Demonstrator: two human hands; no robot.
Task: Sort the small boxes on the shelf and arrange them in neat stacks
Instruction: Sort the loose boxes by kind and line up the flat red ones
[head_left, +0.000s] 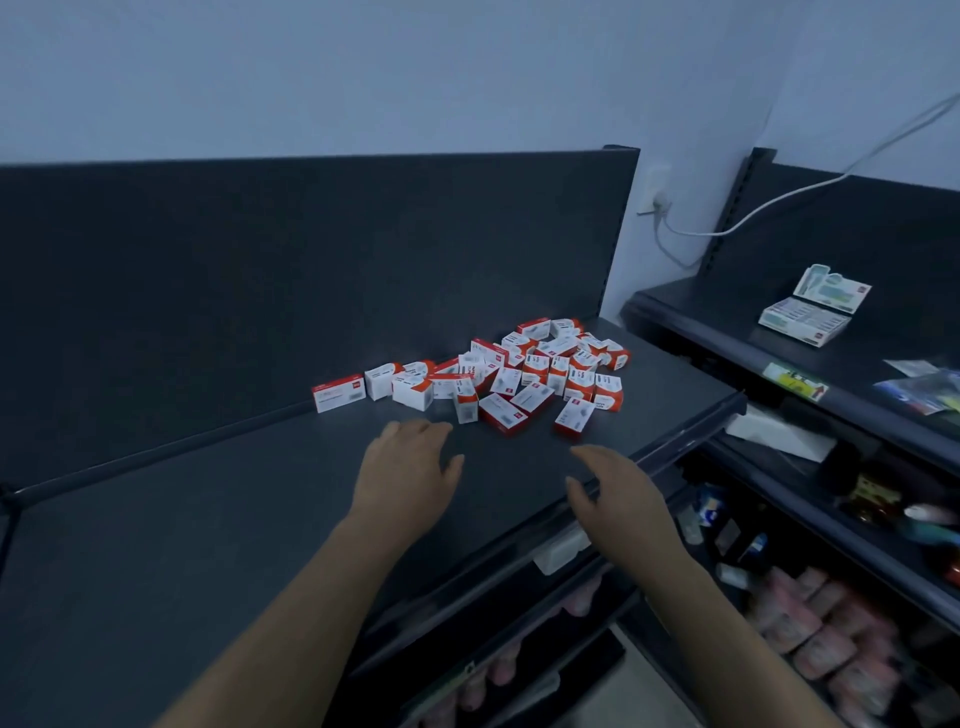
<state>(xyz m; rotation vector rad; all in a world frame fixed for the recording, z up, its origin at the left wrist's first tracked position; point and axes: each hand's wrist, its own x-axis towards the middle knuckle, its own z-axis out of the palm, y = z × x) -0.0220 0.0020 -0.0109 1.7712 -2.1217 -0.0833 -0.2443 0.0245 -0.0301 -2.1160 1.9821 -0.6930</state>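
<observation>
Dark shelving fills our view, with a pale wall behind it. Nearest to us, at about 6 o'clock, our two forearms reach forward over the top shelf (156, 519), a flat dark surface with a raised back panel (311, 260). Our left hand (402, 475) hovers palm down, fingers loosely spread and holding nothing. Our right hand (618, 499), just beside it toward 3 o'clock, is likewise open, fingers relaxed and apart, near the shelf's front edge. Neither hand touches a box.

Beyond the fingertips, toward 12 o'clock, lie the small boxes (498, 374), red and white, in a loose jumble: some flat, some on edge, some leaning on others. One box (338, 393) lies a little apart at the heap's 9 o'clock end, near the back panel.

Farther off, at about 2 o'clock, a separate shelf holds an opened white carton (810, 312), and a white cable (779, 200) runs along the wall.
</observation>
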